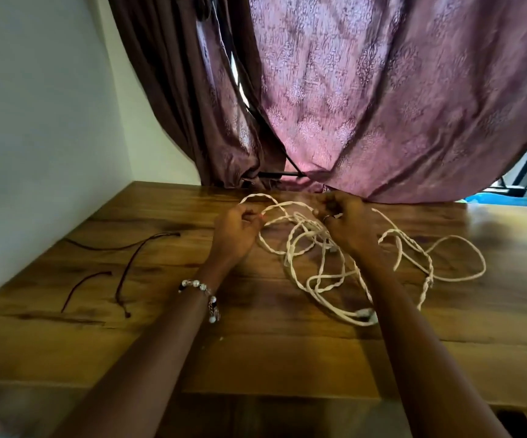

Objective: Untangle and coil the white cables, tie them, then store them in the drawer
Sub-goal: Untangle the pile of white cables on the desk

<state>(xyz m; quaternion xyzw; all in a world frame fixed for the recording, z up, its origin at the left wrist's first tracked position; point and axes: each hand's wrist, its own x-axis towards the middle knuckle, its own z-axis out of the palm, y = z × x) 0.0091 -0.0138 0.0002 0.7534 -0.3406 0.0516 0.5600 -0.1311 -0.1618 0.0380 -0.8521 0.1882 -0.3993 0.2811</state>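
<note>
A tangle of white cables (319, 267) lies in loose loops on the wooden table (255, 352), spreading from the middle toward the right. My left hand (235, 230) pinches a strand at the tangle's far left side. My right hand (349, 221) grips strands at the far middle of the tangle, its fingers curled over them. Two white plug ends (368, 314) rest at the near edge of the loops, partly hidden by my right forearm. No drawer can be made out.
Three thin dark cords (129, 267) lie on the table's left part. A purple patterned curtain (382, 105) hangs down to the table's far edge. A white wall (34, 137) borders the left side. A dark gap (508, 422) shows below the table's front right.
</note>
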